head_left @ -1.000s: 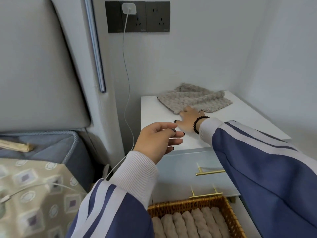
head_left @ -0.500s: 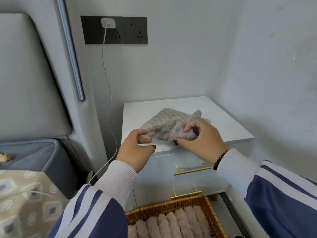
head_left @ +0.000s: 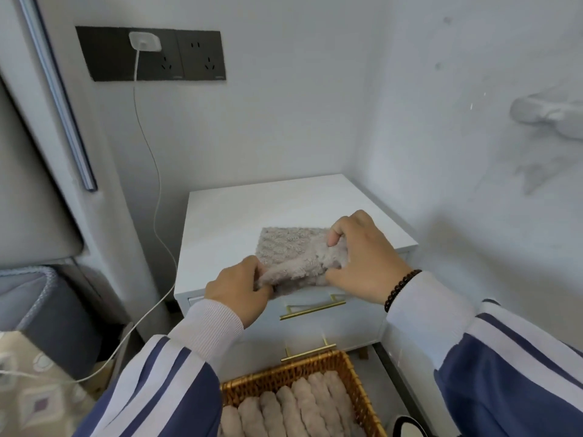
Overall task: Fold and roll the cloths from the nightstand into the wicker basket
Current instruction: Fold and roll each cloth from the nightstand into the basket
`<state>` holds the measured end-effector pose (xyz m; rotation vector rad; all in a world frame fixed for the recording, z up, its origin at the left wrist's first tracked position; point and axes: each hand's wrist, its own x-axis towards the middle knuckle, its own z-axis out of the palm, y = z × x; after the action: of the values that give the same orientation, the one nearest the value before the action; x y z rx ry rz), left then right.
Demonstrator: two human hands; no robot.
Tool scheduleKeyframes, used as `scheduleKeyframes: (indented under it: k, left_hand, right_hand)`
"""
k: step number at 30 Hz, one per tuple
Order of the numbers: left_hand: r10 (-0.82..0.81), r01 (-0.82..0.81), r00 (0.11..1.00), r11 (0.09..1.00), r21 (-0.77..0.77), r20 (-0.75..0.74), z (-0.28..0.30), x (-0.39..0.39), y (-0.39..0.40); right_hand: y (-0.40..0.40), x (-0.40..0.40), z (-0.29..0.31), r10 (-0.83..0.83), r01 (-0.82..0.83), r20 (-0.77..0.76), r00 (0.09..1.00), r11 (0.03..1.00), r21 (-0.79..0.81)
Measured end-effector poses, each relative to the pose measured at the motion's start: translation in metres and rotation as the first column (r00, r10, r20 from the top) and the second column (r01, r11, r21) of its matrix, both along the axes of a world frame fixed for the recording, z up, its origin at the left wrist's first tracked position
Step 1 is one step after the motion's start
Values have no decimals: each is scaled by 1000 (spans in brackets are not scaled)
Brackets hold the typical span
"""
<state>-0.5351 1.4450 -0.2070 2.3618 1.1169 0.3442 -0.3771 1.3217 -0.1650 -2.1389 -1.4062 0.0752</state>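
A grey-beige fleecy cloth [head_left: 285,250] lies at the front edge of the white nightstand [head_left: 227,216], its far part flat on the top and its near edge gathered up between both hands. The left hand [head_left: 239,291] grips the near left corner, fingers curled into the fabric with the knuckles toward the camera. The right hand [head_left: 362,257] holds the right side of the cloth, thumb underneath and fingers bent over the top, so that the fabric bunches there; it looks as though the near edge is doubled over, though the blur makes the fold hard to read. A dark beaded bracelet [head_left: 400,290] sits on the right wrist, and both arms wear blue sleeves with white stripes and pale ribbed cuffs.

Below the hands, the nightstand front shows two drawers with gold bar handles [head_left: 312,307]. In front of it, at the bottom of the view, stands the wicker basket [head_left: 356,392], holding a row of rolled cloths [head_left: 296,408] of the same pale colour, packed side by side.

On the wall behind, a dark socket panel [head_left: 151,53] carries a white charger plug [head_left: 144,41], whose white cable [head_left: 157,197] hangs down beside the nightstand and trails left toward the patterned bedding [head_left: 31,402]. A grey padded headboard [head_left: 28,190] fills the left edge.
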Motion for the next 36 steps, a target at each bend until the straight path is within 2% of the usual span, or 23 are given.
scheduleKeyframes:
  k: [3, 7, 11, 14, 16, 18, 20, 23, 24, 26, 28, 30, 32, 34, 36]
  left_hand:
    - [65, -55, 983, 996, -68, 169, 6, -3, 3]
    - [116, 6, 901, 960, -280, 418, 18, -5, 8]
    - [216, 135, 769, 865, -482, 602, 31, -10, 12]
    - [281, 346, 654, 714, -608, 702, 37, -16, 14]
    - [277, 480, 597, 629, -612, 753, 40, -19, 13]
    - [254, 560, 560, 585, -587, 789, 43, -21, 9]
    - [235, 571, 553, 592, -568, 800, 45, -24, 5]
    - [237, 422, 611, 710, -564, 755, 44, -27, 6]
    - [231, 299, 664, 789, -536, 711, 42, -27, 8]
    - [206, 17, 780, 937, -349, 590, 35, -27, 15]
    - [188, -104, 843, 976, -190, 504, 28, -27, 22]
    - [184, -151, 872, 982, -110, 453, 24, -28, 27]
    - [181, -196, 916, 981, 5, 358, 22, -26, 30]
    - [218, -250, 941, 963, 100, 259, 22, -24, 33]
    - [301, -328, 929, 940, 98, 217, 22, -22, 40]
  right_hand:
    - [-4, 24, 7, -79, 81, -52, 996, 996, 41]
    - [-10, 46, 15, -125, 180, -305, 944, 971, 157]
    - [-17, 56, 22, -8, 252, -672, 740, 930, 266]
    - [-28, 56, 29, 66, 294, -743, 666, 892, 343]
    - [-37, 56, 35, 117, 298, -780, 614, 881, 367]
    - [-46, 57, 40, 144, 241, -796, 588, 908, 342]
    - [-54, 57, 43, 135, 168, -795, 591, 944, 285]
    - [-56, 57, 42, 88, 149, -756, 649, 959, 240]
    - [-55, 57, 40, 42, 161, -713, 700, 963, 215]
    - [-47, 60, 33, -84, 178, -554, 829, 977, 118]
    - [-34, 65, 24, -173, 191, -367, 914, 982, 14]
    - [-19, 69, 19, -229, 227, -242, 943, 973, -37]
    - [0, 72, 14, -263, 264, -263, 928, 964, -33]
    - [19, 71, 11, -265, 290, -396, 879, 957, 4]
    - [34, 67, 10, -227, 306, -584, 780, 951, 39]
